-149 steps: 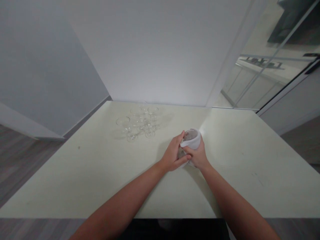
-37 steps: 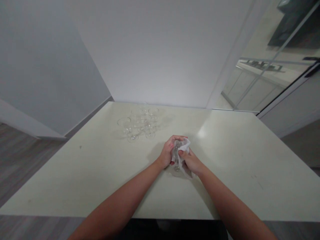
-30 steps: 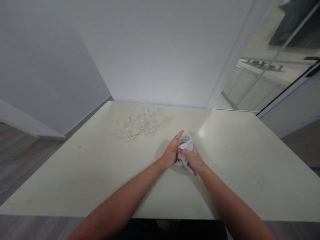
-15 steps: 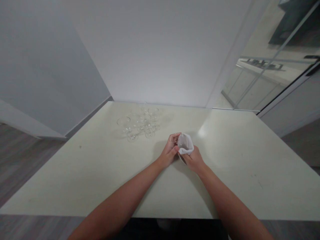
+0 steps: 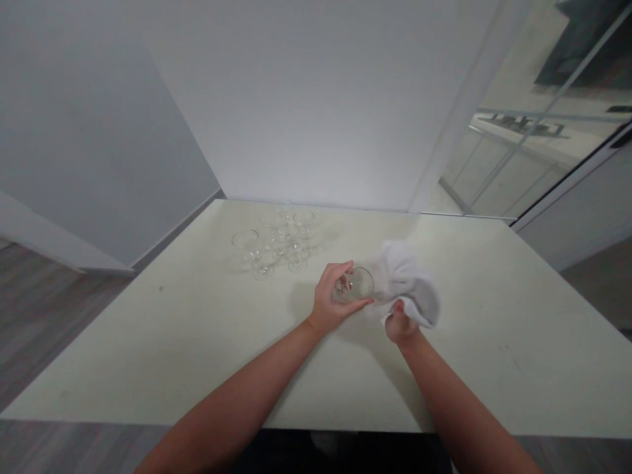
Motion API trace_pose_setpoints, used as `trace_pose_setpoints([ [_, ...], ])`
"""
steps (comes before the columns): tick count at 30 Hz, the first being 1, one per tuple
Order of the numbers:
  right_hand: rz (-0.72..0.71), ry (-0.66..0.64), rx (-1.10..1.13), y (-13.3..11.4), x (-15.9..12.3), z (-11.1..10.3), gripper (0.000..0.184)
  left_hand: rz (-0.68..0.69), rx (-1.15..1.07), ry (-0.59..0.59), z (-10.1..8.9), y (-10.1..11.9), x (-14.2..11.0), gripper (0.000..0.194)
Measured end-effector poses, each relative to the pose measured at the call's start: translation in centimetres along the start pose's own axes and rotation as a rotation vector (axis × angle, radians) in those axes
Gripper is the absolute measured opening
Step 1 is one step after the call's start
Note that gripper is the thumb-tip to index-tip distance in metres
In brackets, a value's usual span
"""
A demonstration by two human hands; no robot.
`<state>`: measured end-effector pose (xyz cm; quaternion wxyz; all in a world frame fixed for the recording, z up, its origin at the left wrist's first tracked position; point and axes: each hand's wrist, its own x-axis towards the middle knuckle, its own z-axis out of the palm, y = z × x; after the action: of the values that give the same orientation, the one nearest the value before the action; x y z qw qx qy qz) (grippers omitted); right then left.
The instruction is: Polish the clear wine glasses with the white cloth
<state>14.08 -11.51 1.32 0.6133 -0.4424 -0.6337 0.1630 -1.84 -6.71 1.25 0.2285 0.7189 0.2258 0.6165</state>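
Note:
A clear drinking glass (image 5: 359, 284) is tipped so that its round rim faces right, with my left hand (image 5: 329, 294) wrapped round it. Whether it has a stem is hidden by my fingers. Just to the right, my right hand (image 5: 401, 326) grips a white cloth (image 5: 412, 283), thumb on top. The cloth hangs loose and is blurred by motion; its left edge comes close to the rim, and I cannot tell whether they touch. Both hands are above the pale table (image 5: 222, 355).
Several clear stemmed glasses (image 5: 289, 240) stand in a close group at the back left of the table. A white wall (image 5: 320, 118) rises behind the table. A glass-paned door (image 5: 523, 151) is at the right.
The cloth has come out of the glass and moved right with my right hand, spreading open. My left hand still holds the glass, whose rim is now uncovered.

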Motion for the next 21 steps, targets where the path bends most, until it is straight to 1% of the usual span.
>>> trace_pose_setpoints([
  [3, -0.199, -0.145, -0.151, -1.8, 0.6, 0.0, 0.050, 0.073, 0.084, -0.087, -0.1, 0.2, 0.0, 0.071],
  [5, -0.253, -0.200, -0.215, -2.6, 1.0, 0.3, 0.045, 0.080, 0.118, -0.128, -0.2, 0.3, -0.1, 0.065],
  [6, -0.248, -0.200, -0.226, -2.9, 1.2, 0.4, 0.045, 0.079, 0.132, -0.144, -0.3, 0.3, -0.1, 0.063],
  [7, -0.225, -0.193, -0.227, -2.9, 1.3, 0.5, 0.049, 0.081, 0.141, -0.159, -0.3, 0.3, -0.1, 0.062],
  [10, -0.121, -0.198, -0.228, -2.7, 1.4, 0.6, 0.077, 0.097, 0.156, -0.214, -0.4, 0.3, -0.2, 0.058],
  [12, -0.075, -0.230, -0.234, -2.4, 1.4, 0.6, 0.086, 0.094, 0.169, -0.239, -0.5, 0.2, -0.2, 0.056],
  [15, -0.056, -0.290, -0.222, -2.3, 1.4, 0.5, 0.084, 0.068, 0.186, -0.240, -0.5, 0.1, -0.1, 0.054],
  [17, -0.034, -0.316, -0.176, -2.4, 1.5, 0.5, 0.085, 0.055, 0.176, -0.233, -0.5, 0.1, -0.1, 0.054],
  [21, 0.004, -0.306, -0.063, -2.6, 1.7, 0.3, 0.081, 0.050, 0.119, -0.226, -0.3, 0.1, 0.0, 0.058],
])
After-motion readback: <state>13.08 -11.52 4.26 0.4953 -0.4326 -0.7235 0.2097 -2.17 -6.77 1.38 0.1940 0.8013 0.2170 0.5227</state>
